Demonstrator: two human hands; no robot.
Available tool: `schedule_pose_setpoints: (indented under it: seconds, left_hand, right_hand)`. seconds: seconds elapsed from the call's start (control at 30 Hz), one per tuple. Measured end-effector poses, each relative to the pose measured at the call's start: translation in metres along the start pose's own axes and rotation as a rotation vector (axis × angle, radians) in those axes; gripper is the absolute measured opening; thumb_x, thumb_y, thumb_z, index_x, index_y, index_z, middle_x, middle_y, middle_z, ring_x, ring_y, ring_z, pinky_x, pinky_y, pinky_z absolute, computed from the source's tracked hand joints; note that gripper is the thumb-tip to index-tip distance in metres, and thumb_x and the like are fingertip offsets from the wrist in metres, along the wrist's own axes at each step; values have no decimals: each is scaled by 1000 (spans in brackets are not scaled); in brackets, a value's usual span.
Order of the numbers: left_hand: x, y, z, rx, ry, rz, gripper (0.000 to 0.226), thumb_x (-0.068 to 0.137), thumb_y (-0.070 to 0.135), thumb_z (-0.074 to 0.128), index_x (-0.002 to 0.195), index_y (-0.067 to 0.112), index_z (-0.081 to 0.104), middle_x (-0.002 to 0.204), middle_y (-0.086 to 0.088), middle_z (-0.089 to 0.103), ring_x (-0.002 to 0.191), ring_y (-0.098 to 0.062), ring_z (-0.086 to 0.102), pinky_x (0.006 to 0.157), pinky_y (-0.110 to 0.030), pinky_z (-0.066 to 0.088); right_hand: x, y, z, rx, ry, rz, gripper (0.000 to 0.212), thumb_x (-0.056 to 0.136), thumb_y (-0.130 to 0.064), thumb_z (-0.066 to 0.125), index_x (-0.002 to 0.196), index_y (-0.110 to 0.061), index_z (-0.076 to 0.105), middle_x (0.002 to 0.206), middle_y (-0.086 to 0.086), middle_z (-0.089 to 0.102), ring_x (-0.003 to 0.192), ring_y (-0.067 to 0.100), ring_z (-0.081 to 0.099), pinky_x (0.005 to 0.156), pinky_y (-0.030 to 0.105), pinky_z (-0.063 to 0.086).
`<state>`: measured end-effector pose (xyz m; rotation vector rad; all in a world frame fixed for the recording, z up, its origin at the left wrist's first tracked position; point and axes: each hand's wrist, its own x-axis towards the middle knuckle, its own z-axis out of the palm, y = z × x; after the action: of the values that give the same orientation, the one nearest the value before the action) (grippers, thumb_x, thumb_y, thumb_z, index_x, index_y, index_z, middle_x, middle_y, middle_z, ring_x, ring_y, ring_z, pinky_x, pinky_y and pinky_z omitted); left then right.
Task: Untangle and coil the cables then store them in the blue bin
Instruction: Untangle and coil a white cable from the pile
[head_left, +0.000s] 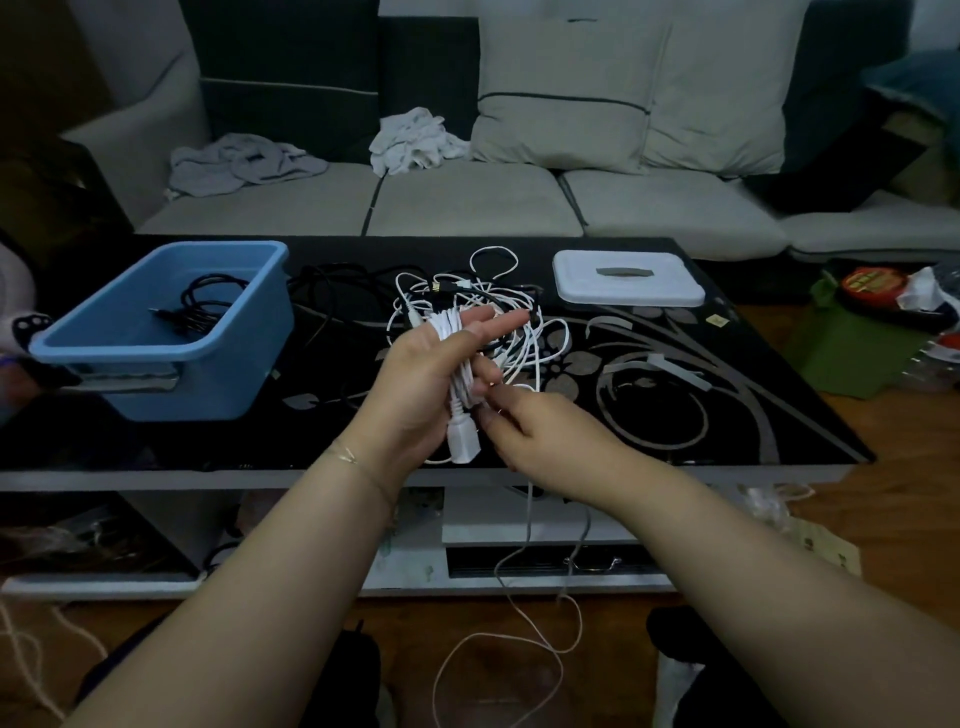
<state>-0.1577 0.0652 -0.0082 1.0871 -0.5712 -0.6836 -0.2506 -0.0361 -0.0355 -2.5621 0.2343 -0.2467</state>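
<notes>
Head view: left hand (415, 374), fingers extended toward the table's far edge, carries the white coil (457, 364) wound lengthwise, right hand (524, 431) pinching its loose strand just beside, bin (156, 353) left.

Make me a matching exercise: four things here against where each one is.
Things:
1. black cable
2. white cable
3. white lid
4. white cloth

Places:
A. on the sofa
B. wound round the left hand
C. in the blue bin
D. flat on the table, right of the tangle

Pairs: 1-C, 2-B, 3-D, 4-A
</notes>
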Motion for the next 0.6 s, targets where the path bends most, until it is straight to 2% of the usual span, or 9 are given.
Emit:
schedule_pose_setpoints:
  seconds: [0.07,0.13,0.23,0.3,0.43,0.47,0.53,0.6]
  left_hand:
    - [-1,-1,0,26,8,-6,32,100,5,42,130,-4,43,114,-7,70,57,-8,64,50,-16,48]
    - [-1,-3,-1,117,22,30,31,101,7,42,131,0,42,114,-4,70,72,-13,71,59,-18,54]
    - [1,-5,-1,267,33,77,30,102,11,41,132,5,39,119,-3,66,87,-16,72,72,-24,58]
    - [3,-7,-2,386,40,77,32,102,12,42,134,7,38,122,-3,64,86,-14,71,76,-28,58]
    - [5,-12,-10,746,-8,140,34,101,20,45,134,12,43,117,3,68,72,-10,67,64,-31,53]
    - [5,-15,-12,840,-23,167,33,101,24,45,132,12,45,115,3,69,73,-8,64,67,-30,51]
    - [6,-15,-13,1029,-8,166,47,96,46,42,123,9,54,103,0,70,81,-11,64,78,-31,50]
    - [3,-13,-11,1057,-62,119,73,86,71,29,108,9,61,81,-7,71,71,-19,68,76,-38,52]
  right_hand:
    - [0,-2,-1,-58,-19,-21,20,99,-36,40,101,-22,54,70,-7,51,71,21,50,55,30,35]
    - [-1,-3,-1,-88,-30,-26,18,98,-36,43,83,-28,48,63,-10,42,66,17,43,50,27,27]
    - [-2,-4,-2,-58,-36,-11,31,96,-37,47,67,-29,41,59,-8,44,57,11,42,51,30,29]
    - [-3,-4,-5,53,-46,1,24,96,-34,49,72,-28,50,56,-8,46,51,5,42,53,28,31]
    - [-2,-4,-13,258,-103,-24,20,98,-22,49,81,-25,60,56,-15,52,51,-3,47,54,20,34]
    - [-2,-4,-16,310,-114,-13,22,98,-20,48,80,-23,59,53,-16,51,49,-1,45,53,20,35]
    - [-2,-1,-22,410,-123,13,22,99,-19,48,79,-17,58,50,-16,50,44,0,41,48,19,33]
    - [-3,1,-28,442,-115,20,23,98,-18,50,77,-12,57,50,-15,49,43,-1,41,48,15,31]
